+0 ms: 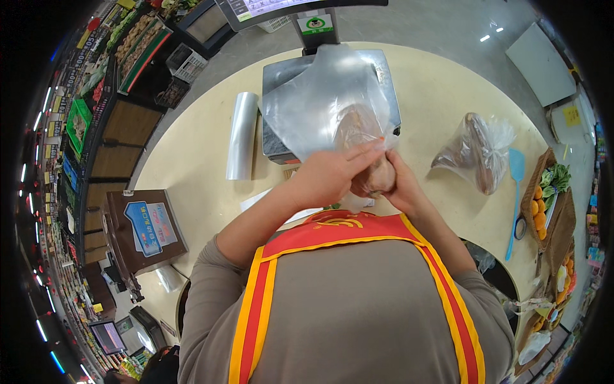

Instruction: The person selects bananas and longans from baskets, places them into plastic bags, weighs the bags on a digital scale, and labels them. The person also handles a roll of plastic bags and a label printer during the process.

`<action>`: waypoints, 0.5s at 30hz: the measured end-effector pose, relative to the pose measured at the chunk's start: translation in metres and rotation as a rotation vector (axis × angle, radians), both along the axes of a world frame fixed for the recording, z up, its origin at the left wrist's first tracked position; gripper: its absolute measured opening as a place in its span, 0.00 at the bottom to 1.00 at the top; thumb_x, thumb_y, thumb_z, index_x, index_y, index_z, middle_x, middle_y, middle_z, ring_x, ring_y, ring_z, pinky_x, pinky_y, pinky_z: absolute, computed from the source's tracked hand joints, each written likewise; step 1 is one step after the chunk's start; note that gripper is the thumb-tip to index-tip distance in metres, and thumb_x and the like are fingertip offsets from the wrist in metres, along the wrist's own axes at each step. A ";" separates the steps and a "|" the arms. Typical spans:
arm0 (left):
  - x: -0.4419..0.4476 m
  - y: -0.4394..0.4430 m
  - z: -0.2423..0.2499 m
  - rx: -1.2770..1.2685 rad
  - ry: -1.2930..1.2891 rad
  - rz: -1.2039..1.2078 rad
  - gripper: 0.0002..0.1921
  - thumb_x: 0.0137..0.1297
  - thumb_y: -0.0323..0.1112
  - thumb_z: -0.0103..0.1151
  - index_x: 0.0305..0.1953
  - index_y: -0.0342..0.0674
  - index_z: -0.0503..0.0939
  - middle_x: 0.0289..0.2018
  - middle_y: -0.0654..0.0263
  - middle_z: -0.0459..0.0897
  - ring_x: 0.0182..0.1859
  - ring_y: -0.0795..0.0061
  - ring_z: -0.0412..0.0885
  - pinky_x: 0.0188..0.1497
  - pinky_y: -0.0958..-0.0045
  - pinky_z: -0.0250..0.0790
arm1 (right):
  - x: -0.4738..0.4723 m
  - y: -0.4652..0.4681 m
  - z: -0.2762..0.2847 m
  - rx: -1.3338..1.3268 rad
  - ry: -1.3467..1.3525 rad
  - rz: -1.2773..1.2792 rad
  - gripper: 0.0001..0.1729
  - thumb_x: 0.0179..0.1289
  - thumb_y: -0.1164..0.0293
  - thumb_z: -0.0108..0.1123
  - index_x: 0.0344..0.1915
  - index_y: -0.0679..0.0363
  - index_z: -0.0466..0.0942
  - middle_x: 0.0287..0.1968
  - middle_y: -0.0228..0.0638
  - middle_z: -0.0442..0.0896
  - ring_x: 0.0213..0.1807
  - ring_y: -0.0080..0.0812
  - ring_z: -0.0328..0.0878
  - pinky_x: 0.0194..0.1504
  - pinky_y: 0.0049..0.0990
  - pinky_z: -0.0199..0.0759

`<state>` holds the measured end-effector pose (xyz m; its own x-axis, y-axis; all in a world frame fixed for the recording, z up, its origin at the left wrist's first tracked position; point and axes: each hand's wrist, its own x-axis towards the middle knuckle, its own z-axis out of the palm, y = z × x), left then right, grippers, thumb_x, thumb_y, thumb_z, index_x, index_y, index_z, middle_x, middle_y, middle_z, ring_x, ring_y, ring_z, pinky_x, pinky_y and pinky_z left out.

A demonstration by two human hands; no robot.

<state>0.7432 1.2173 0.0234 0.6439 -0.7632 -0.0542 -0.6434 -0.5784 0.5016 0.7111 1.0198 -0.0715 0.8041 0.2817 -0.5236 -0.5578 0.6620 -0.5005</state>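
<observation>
Both hands grip a clear plastic bag [331, 91] close to my apron front. Inside it is pale brown produce, perhaps tubers [376, 177]; its exact kind is blurred by the film. My left hand [331, 173] lies across the bag from the left, fingers pointing toward the gathered film. On the other side, my right hand [405, 180] pinches the film and supports the produce. The bag's loose, wide part spreads over the metal plate of a weighing scale [279, 89]. Some fingers are hidden behind the bag.
A plastic roll [242, 137] stands left of the scale. A tied bag of long brown produce [479, 153], a blue spatula-like tool [515, 192], scissors [519, 227] and a wicker basket [551, 225] are at right. A brown bag-sealing machine [144, 235] sits at left. A screen [278, 9] rises behind the scale.
</observation>
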 end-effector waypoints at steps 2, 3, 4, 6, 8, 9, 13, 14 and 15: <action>-0.002 -0.003 -0.003 -0.061 -0.001 0.011 0.38 0.56 0.20 0.50 0.69 0.54 0.62 0.67 0.69 0.68 0.45 0.55 0.82 0.45 0.64 0.76 | 0.009 0.013 -0.009 -0.109 -0.032 -0.056 0.24 0.74 0.53 0.47 0.62 0.53 0.67 0.55 0.32 0.77 0.55 0.29 0.77 0.52 0.32 0.75; -0.003 -0.004 -0.005 -0.078 0.011 0.020 0.38 0.55 0.20 0.51 0.70 0.55 0.62 0.67 0.69 0.68 0.45 0.55 0.82 0.44 0.64 0.76 | 0.015 0.018 -0.014 -0.156 -0.055 -0.077 0.23 0.74 0.54 0.46 0.63 0.52 0.66 0.55 0.32 0.77 0.55 0.29 0.77 0.52 0.33 0.75; -0.003 -0.007 -0.006 -0.052 0.049 0.016 0.39 0.55 0.19 0.51 0.69 0.54 0.62 0.67 0.67 0.69 0.46 0.55 0.82 0.44 0.64 0.76 | 0.021 0.019 -0.017 -0.160 -0.088 0.036 0.26 0.74 0.54 0.47 0.66 0.52 0.62 0.54 0.33 0.76 0.55 0.30 0.77 0.51 0.34 0.75; -0.003 -0.014 -0.010 -0.101 -0.032 -0.030 0.38 0.54 0.18 0.50 0.69 0.53 0.63 0.67 0.66 0.69 0.45 0.54 0.82 0.45 0.63 0.76 | 0.039 0.036 -0.029 0.060 -0.196 -0.053 0.28 0.73 0.54 0.46 0.67 0.53 0.60 0.55 0.34 0.75 0.55 0.30 0.77 0.50 0.35 0.76; -0.003 -0.023 -0.013 -0.108 -0.011 -0.048 0.36 0.54 0.17 0.49 0.67 0.49 0.65 0.65 0.62 0.70 0.49 0.53 0.81 0.48 0.63 0.75 | 0.057 0.052 -0.039 0.210 -0.257 -0.122 0.29 0.73 0.54 0.47 0.67 0.53 0.60 0.56 0.35 0.75 0.55 0.31 0.77 0.50 0.35 0.76; -0.002 -0.028 -0.015 -0.168 0.019 -0.035 0.36 0.53 0.17 0.48 0.67 0.47 0.66 0.65 0.60 0.71 0.50 0.53 0.80 0.49 0.63 0.75 | 0.061 0.057 -0.042 0.222 -0.268 -0.123 0.28 0.73 0.55 0.47 0.67 0.54 0.61 0.55 0.35 0.75 0.54 0.30 0.77 0.50 0.35 0.76; 0.007 -0.031 -0.018 -0.403 0.110 -0.024 0.36 0.50 0.17 0.45 0.66 0.43 0.68 0.62 0.54 0.73 0.56 0.54 0.77 0.55 0.65 0.71 | 0.075 0.068 -0.046 0.240 -0.312 -0.107 0.27 0.72 0.57 0.49 0.66 0.55 0.63 0.55 0.35 0.77 0.54 0.30 0.78 0.50 0.34 0.75; 0.008 -0.028 -0.018 -0.437 0.141 -0.022 0.36 0.50 0.17 0.44 0.66 0.42 0.68 0.61 0.52 0.74 0.58 0.55 0.76 0.57 0.66 0.70 | 0.075 0.068 -0.045 0.228 -0.317 -0.099 0.26 0.72 0.58 0.49 0.65 0.55 0.63 0.54 0.35 0.77 0.53 0.30 0.78 0.50 0.33 0.75; 0.009 -0.026 -0.017 -0.456 0.210 -0.016 0.36 0.49 0.17 0.43 0.66 0.41 0.69 0.60 0.52 0.74 0.57 0.56 0.76 0.56 0.67 0.69 | 0.076 0.067 -0.043 0.216 -0.323 -0.089 0.26 0.72 0.59 0.50 0.65 0.55 0.64 0.54 0.35 0.77 0.53 0.30 0.78 0.50 0.33 0.75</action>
